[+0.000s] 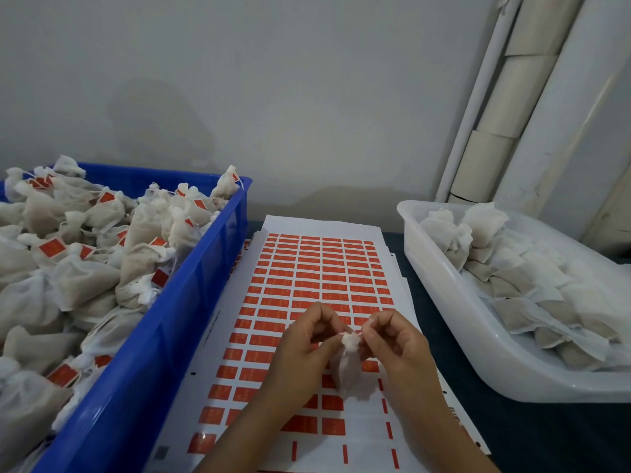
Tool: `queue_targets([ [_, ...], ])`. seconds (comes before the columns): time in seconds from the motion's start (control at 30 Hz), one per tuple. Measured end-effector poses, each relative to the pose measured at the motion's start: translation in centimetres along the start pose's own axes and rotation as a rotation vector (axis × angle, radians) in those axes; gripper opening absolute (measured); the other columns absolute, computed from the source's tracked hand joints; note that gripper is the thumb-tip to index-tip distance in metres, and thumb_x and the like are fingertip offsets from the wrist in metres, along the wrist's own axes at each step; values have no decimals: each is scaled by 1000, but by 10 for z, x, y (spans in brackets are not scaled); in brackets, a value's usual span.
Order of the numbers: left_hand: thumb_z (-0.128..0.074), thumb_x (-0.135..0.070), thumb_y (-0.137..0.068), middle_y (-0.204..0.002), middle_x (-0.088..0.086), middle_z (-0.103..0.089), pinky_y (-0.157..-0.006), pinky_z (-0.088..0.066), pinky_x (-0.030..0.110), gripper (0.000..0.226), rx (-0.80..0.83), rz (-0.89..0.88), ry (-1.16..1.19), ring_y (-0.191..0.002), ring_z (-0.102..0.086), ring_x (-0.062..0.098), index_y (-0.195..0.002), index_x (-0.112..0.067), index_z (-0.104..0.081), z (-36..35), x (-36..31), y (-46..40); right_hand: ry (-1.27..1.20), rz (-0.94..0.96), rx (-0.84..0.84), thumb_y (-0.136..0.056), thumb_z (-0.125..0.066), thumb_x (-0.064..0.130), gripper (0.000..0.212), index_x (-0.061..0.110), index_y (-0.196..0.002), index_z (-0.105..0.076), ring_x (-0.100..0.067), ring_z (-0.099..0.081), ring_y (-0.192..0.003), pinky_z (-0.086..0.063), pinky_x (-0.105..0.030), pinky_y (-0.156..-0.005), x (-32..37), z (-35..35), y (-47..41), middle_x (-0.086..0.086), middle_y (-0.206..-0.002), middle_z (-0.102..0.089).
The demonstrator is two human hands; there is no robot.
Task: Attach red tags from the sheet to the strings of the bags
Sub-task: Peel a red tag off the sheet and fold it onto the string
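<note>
One small drawstring bag (345, 365) is hanging between our hands above the near half of the tag sheet (309, 278). We are pinching its gathered neck with the curled fingers of our left hand (302, 349) and our right hand (392, 343), working at the string; whether a red tag is already between the fingertips we cannot tell. We are judging the bag light, soft and limp, so the bunched neck and string are the place to hold it, and gently, since the thin mesh may tear. The blue crate (177, 302) along the sheet's left edge is holding tagged bags; the white tub (454, 302) at the right is holding untagged ones.
</note>
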State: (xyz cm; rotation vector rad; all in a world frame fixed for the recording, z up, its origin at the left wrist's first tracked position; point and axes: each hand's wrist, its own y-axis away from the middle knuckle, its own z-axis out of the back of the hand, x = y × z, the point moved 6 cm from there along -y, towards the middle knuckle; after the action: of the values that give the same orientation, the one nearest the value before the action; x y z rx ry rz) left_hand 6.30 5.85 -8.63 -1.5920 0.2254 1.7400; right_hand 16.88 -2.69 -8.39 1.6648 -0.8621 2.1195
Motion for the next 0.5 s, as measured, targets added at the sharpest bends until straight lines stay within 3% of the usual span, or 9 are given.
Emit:
queue_targets([
  [0.23, -53, -8, -91, -86, -22, -61, -71, -49, 10, 19, 119, 15, 31, -90, -59, -2, -87, -26, -52, -6, 2, 2, -71, -67, -56, -90, -52, 8, 7, 9, -87, -59, -19, -67, -71, -56, -23, -67, -5, 6, -2, -1, -73, -69],
  [0.33, -61, -18, -87, -91, -25, -58, -71, -47, 7, 16, 189, 4, 36, -96, -56, -5, -92, -29, -49, -12, 0, 6, -80, -65, -79, -89, -54, 9, 6, 10, -88, -59, -18, -69, -73, -55, -20, -64, -3, 8, -2, 0, -76, -70],
  [0.5, -65, -46, -73, -87, -21, -59, -68, -47, 6, 33, 34, 9, -14, -88, -57, -6, -94, -28, -46, -9, -1, 5, -62, -60, -71, -86, -58, 12, 2, 11, -87, -59, -18, -70, -76, -57, -27, -70, -4, 7, 0, 0, -80, -71],
])
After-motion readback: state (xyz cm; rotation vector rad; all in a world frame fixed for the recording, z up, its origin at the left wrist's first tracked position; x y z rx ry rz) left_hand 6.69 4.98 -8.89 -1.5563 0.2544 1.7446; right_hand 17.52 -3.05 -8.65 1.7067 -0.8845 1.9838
